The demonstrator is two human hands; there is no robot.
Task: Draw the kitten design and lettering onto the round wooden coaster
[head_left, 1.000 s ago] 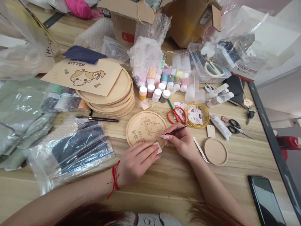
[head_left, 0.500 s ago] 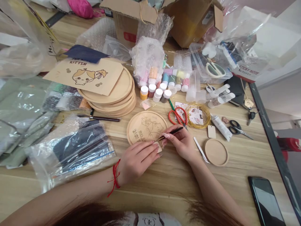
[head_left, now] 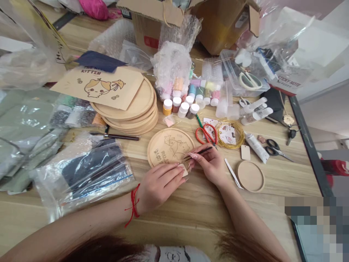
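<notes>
Fingers of the left hand (head_left: 157, 185) lie over a small pale flat tag (head_left: 184, 171) (whether gripped, one cannot tell); the right hand (head_left: 212, 164) grips slender black tweezers (head_left: 205, 149); just beyond, a round pale-wood plate (head_left: 157, 141) bears cat outlines.

dark tweezers (head_left: 205, 150), slanted | pale tag (head_left: 184, 170) | round wooden plate (head_left: 170, 145), flat, drawn-on

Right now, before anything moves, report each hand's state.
Left hand: fingers on a small pale tag; whether it grips cannot be told.
Right hand: closed, holding dark tweezers.
</notes>
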